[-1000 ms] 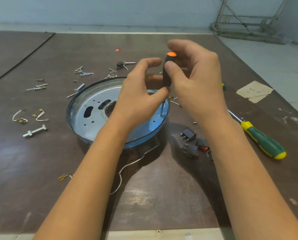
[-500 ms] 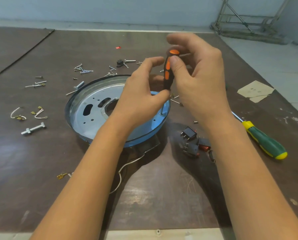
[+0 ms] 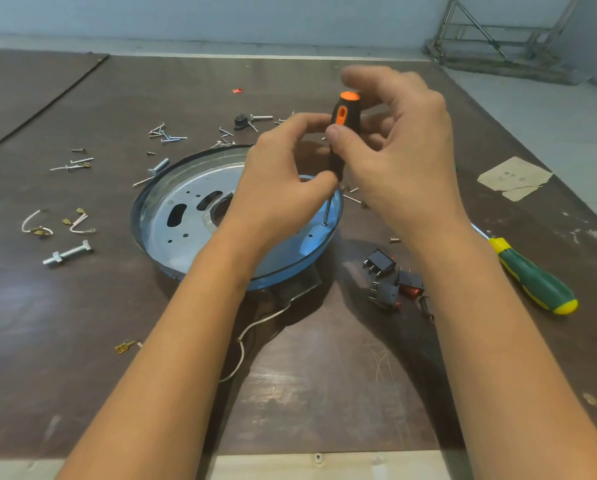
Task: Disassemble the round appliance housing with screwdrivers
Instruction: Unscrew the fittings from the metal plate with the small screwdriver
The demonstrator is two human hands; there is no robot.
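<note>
Forearms [image 3: 172, 375] rise from the near edge over the dark table [image 3: 65, 358]. Between them a white wire [image 3: 255, 327] snakes toward the housing, with a brass terminal [image 3: 125, 347] off at its eight o'clock. At the housing's four o'clock, a huddle of black switches [image 3: 390, 278].

Now the housing [image 3: 172, 233] itself: round, shiny plate up, flat on the table, partly under the left wrist. And here's the action! The screwdriver [image 3: 340, 133], black with orange, stands nearly upright, its tip down on the plate at the housing's three o'clock, just inside the rim. The left hand [image 3: 283, 174] pinches the handle low down, thumb under, forefinger curled across the front. The right hand [image 3: 404, 154] grips higher, thumb pressed on the handle, fingers [image 3: 376, 77] curled behind the orange cap and blurred.

A green screwdriver [image 3: 532, 278] lies well out at three o'clock, untouched. At nine o'clock, a bolt [image 3: 68, 252] and wire loops [image 3: 37, 226]. Beyond the housing at eleven to twelve, loose screws [image 3: 167, 133] are scattered. A paper scrap [image 3: 513, 178] sits at two o'clock, and a metal frame [image 3: 497, 29] stands at the far wall.
</note>
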